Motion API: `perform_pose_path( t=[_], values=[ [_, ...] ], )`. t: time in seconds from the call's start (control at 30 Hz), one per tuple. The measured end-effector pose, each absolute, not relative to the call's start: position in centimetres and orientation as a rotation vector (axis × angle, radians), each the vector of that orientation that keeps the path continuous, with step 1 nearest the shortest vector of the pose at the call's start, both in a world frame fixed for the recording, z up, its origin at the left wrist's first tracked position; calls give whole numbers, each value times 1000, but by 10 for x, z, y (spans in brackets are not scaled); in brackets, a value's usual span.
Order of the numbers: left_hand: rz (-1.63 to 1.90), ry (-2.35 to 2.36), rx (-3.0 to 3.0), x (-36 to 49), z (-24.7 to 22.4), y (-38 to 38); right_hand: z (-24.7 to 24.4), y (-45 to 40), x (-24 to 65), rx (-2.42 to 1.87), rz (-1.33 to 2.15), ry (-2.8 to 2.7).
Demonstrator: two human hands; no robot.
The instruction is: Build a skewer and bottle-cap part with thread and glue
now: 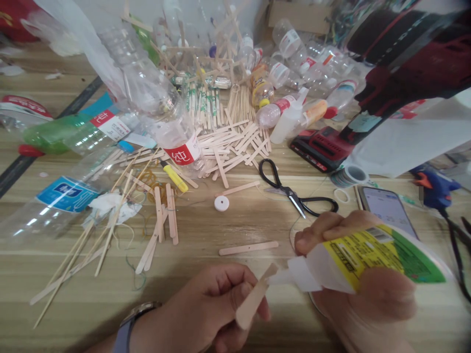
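My left hand [217,304] pinches a flat wooden craft stick [253,301], tilted up toward the right. In my right hand [382,299] lies a glue bottle [353,260] with a yellow and green label, held on its side. Its white nozzle [287,276] points left and meets the upper end of the stick; whether it touches cannot be made out exactly. Just beyond my hands, another craft stick [249,248] with a small hole lies on the table. A small white disc [221,203] and black-handled scissors [290,193] lie farther back.
A red and black cordless drill [331,144] stands at the right, near a phone [386,206] and a blue glue gun [437,184]. Clear plastic bottles [180,142] and a pile of craft sticks [235,142] fill the back. Thin bamboo skewers [73,260] lie at the left.
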State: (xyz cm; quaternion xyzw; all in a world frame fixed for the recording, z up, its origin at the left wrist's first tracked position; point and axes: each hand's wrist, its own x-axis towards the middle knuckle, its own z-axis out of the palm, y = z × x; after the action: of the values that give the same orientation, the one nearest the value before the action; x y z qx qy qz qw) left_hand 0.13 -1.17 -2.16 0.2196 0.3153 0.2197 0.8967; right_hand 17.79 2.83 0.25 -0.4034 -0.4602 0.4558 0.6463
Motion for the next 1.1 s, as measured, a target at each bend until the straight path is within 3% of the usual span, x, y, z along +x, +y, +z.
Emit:
perform_pose_path(
  t=[1.1],
  values=[
    [472, 594, 448, 1, -23, -12, 4, 31, 174, -875, 1085, -979]
  ],
)
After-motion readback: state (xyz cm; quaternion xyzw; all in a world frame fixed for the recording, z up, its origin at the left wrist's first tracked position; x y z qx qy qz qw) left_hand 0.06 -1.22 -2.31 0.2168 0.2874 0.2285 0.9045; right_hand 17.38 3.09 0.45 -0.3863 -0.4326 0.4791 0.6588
